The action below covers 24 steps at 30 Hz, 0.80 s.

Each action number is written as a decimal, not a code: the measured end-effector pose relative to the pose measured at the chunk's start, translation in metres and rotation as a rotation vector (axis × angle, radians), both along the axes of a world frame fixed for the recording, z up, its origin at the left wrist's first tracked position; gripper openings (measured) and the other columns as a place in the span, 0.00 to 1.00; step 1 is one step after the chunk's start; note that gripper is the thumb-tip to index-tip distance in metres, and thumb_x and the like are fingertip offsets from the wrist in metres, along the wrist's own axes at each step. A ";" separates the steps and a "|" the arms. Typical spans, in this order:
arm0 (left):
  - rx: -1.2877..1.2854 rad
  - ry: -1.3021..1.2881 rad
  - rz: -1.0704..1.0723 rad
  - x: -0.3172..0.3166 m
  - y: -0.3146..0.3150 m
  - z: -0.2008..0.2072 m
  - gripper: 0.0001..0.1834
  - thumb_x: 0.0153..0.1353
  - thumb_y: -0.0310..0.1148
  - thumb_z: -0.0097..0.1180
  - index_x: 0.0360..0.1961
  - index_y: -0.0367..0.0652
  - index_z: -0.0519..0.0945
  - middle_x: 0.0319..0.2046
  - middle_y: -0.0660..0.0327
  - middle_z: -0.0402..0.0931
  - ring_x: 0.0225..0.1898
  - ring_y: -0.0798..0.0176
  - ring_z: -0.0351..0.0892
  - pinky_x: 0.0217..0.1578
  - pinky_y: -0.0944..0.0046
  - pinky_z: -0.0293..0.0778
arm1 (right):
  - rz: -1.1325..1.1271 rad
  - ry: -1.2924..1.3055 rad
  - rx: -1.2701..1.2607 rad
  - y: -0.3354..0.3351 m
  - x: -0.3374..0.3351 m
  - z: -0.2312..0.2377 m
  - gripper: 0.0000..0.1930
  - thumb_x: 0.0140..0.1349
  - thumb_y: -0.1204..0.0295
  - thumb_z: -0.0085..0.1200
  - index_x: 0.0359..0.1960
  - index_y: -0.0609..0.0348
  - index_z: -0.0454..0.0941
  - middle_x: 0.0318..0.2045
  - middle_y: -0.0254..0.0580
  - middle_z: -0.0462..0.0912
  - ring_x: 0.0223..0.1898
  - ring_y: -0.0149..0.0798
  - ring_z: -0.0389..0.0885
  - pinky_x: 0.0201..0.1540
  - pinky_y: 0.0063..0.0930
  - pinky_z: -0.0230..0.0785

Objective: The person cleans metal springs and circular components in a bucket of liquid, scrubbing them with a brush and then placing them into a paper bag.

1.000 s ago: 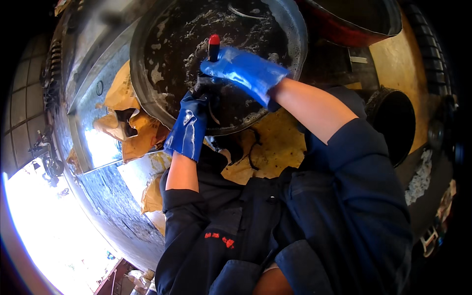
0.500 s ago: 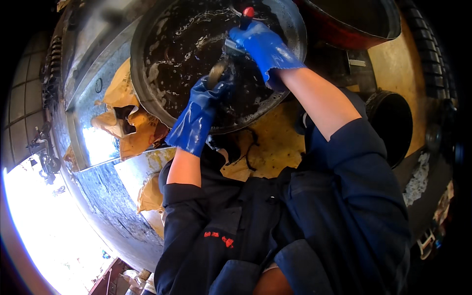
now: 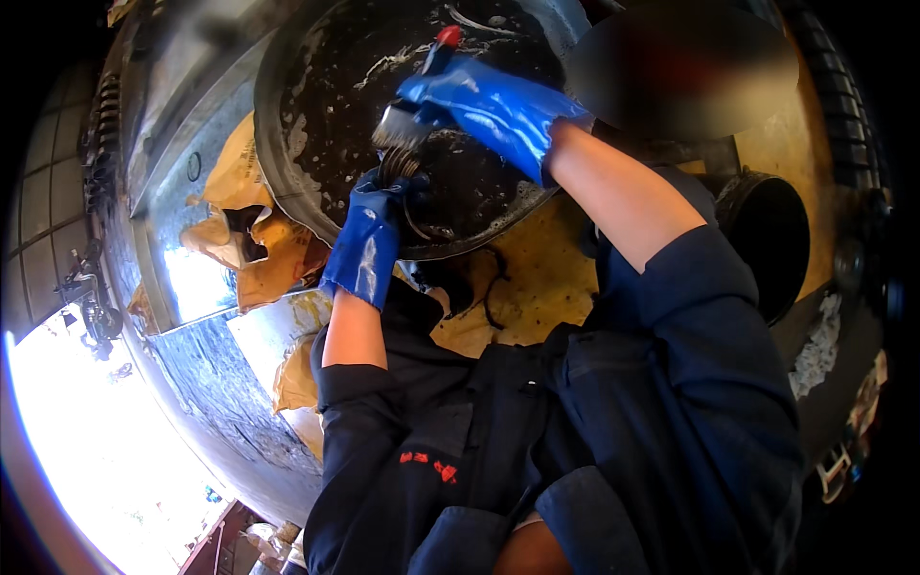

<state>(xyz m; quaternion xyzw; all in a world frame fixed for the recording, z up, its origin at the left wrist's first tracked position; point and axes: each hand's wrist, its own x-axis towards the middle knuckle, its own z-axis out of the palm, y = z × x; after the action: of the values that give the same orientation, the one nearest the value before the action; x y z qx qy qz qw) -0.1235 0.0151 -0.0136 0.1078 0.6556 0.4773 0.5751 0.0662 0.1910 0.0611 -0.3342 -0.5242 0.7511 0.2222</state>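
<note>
My left hand (image 3: 367,230), in a blue rubber glove, is closed around a ridged, ring-like metal part (image 3: 398,167). In my right hand (image 3: 489,101), gloved the same way, is a brush (image 3: 401,126) with a dark, red-tipped handle, gripped with its bristles down. The bristles are at the upper side of the metal part; whether they touch it, I cannot tell. Both hands are over a wide, dark round tub (image 3: 273,163) of black, foamy liquid. A thin curved edge (image 3: 414,218) shows beside the left glove, its kind unclear.
Torn brown paper (image 3: 251,240) lies left of the tub, by a metal surface (image 3: 206,383) with scuffs. On the right stands a dark, open cylinder (image 3: 764,240). Yellowish, stained flooring (image 3: 537,278) shows below the tub. A blurred round patch covers the upper right.
My right hand has moved left with the brush, toward the left hand. The left hand has dropped slightly, and the ridged part shows more clearly. A blurred patch now hides the red-sided container.
</note>
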 end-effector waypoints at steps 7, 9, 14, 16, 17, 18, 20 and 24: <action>-0.046 0.095 -0.046 0.014 0.008 0.010 0.17 0.71 0.21 0.59 0.60 0.37 0.80 0.44 0.54 0.87 0.42 0.58 0.88 0.39 0.65 0.84 | 0.132 -0.153 0.087 0.001 -0.010 -0.056 0.21 0.66 0.52 0.61 0.42 0.59 0.88 0.34 0.46 0.89 0.36 0.41 0.86 0.46 0.35 0.75; 0.003 0.004 0.033 0.010 0.004 0.010 0.17 0.70 0.19 0.60 0.59 0.35 0.80 0.45 0.53 0.86 0.41 0.57 0.88 0.39 0.62 0.86 | -0.020 -0.278 0.194 -0.001 -0.006 -0.051 0.19 0.64 0.56 0.61 0.40 0.62 0.87 0.31 0.46 0.88 0.34 0.40 0.85 0.43 0.35 0.74; 0.010 -0.098 0.078 0.018 0.010 0.017 0.17 0.71 0.20 0.57 0.60 0.35 0.78 0.46 0.51 0.86 0.42 0.54 0.88 0.37 0.61 0.85 | -0.091 -0.286 0.163 0.009 0.011 -0.038 0.18 0.64 0.58 0.61 0.37 0.64 0.86 0.28 0.45 0.85 0.32 0.38 0.82 0.41 0.36 0.72; 0.024 -0.180 0.085 0.006 0.006 0.008 0.17 0.72 0.22 0.59 0.60 0.34 0.78 0.45 0.51 0.86 0.40 0.53 0.88 0.36 0.59 0.86 | -0.033 -0.187 0.150 0.001 0.003 -0.014 0.17 0.64 0.58 0.60 0.37 0.63 0.85 0.27 0.44 0.84 0.32 0.36 0.80 0.40 0.36 0.71; 0.028 -0.154 0.103 0.000 -0.001 0.005 0.17 0.72 0.23 0.59 0.59 0.34 0.78 0.44 0.50 0.86 0.40 0.53 0.88 0.35 0.59 0.85 | 0.001 -0.118 0.097 -0.013 -0.001 0.009 0.18 0.65 0.57 0.61 0.36 0.64 0.85 0.28 0.41 0.83 0.32 0.33 0.78 0.40 0.34 0.69; 0.033 -0.132 0.100 0.003 0.001 0.004 0.17 0.72 0.24 0.59 0.59 0.34 0.77 0.44 0.50 0.86 0.40 0.53 0.88 0.34 0.59 0.84 | 0.025 -0.082 0.070 -0.016 0.000 0.012 0.18 0.64 0.57 0.61 0.36 0.64 0.85 0.28 0.40 0.83 0.32 0.32 0.77 0.40 0.33 0.68; 0.076 -0.122 0.081 0.006 0.007 0.007 0.16 0.72 0.24 0.60 0.59 0.35 0.77 0.43 0.50 0.86 0.39 0.53 0.88 0.33 0.59 0.83 | 0.073 -0.010 0.018 -0.018 0.001 0.015 0.19 0.64 0.57 0.61 0.35 0.64 0.85 0.28 0.37 0.83 0.32 0.31 0.76 0.39 0.32 0.67; 0.195 -0.109 0.163 0.005 0.026 0.035 0.14 0.72 0.23 0.59 0.57 0.39 0.78 0.43 0.51 0.86 0.35 0.56 0.86 0.28 0.61 0.78 | -0.096 0.065 0.297 0.013 0.010 -0.025 0.16 0.67 0.59 0.61 0.41 0.60 0.89 0.32 0.38 0.86 0.35 0.31 0.78 0.41 0.30 0.68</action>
<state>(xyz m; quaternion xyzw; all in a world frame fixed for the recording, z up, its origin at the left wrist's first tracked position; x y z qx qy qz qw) -0.1183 0.0408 0.0209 0.0836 0.5803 0.5891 0.5561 0.0767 0.2040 0.0361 -0.2979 -0.6056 0.6640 0.3219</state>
